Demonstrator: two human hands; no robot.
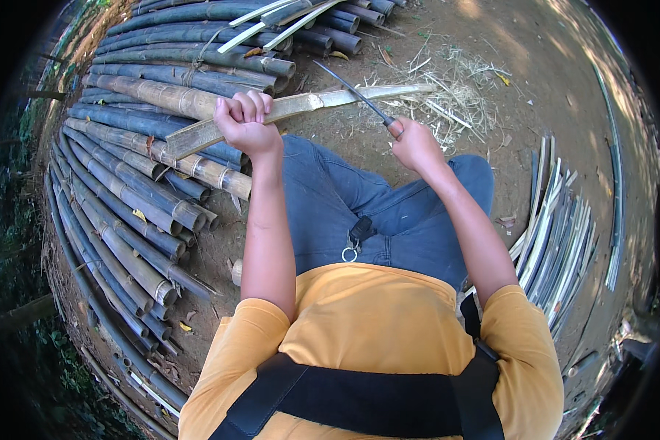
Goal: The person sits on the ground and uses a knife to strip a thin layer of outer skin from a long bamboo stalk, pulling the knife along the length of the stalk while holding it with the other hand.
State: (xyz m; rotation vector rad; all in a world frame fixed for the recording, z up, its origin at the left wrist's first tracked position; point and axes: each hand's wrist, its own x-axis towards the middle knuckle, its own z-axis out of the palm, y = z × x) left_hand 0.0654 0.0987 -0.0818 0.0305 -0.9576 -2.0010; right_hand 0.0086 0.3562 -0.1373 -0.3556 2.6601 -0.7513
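My left hand (pixel 248 125) is closed around a split bamboo slat (pixel 295 106), pale on its cut faces. The slat slants across in front of my bent legs, its broader end at the left and its thinner, freshly pale end at the right. In my closed right hand (pixel 416 145) is the dark handle of a knife (pixel 374 108). Its long narrow blade points up and to the left, crossing the slat right of the middle. From this view I cannot tell how deep the edge sits in the bamboo.
Many bamboo poles (pixel 143 91) lie piled along the left and far left. Split strips (pixel 277 20) rest on the far poles. Pale shavings (pixel 466 82) cover the dirt beyond my right hand. A bundle of thin strips (pixel 556 238) lies at my right, with longer strips (pixel 615 213) farther out.
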